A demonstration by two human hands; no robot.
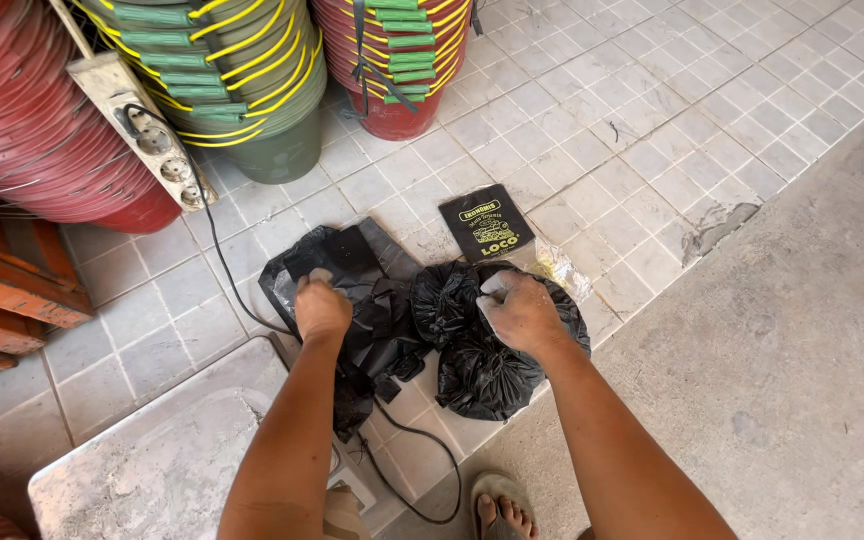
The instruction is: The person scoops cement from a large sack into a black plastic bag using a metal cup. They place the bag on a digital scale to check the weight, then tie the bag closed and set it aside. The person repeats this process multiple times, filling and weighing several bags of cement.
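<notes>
Left hand (320, 308) presses its fingers flat on a limp, empty black plastic bag (352, 270) on the tiled floor (592, 130); right hand (522, 312), fingers curled, grips the crumpled, filled black bag (482, 370) beneath it. Step, as judged: sorting bags. Glossy flat packet (487, 225) lies just beyond.

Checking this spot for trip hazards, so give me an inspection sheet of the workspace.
Surface: pale tiled floor, cracked at its edge beside grey concrete.
Job's things: flat black plastic bags; filled, bunched black bag.
Clutter: flat black packet with printed label.
Grippers: left hand presses the flat bags; right hand grips the bunched bag.
Cables: black cable runs from a power strip across the floor, under the bags.
Surroundings: stacked red buckets and green buckets; sandalled foot.
</notes>
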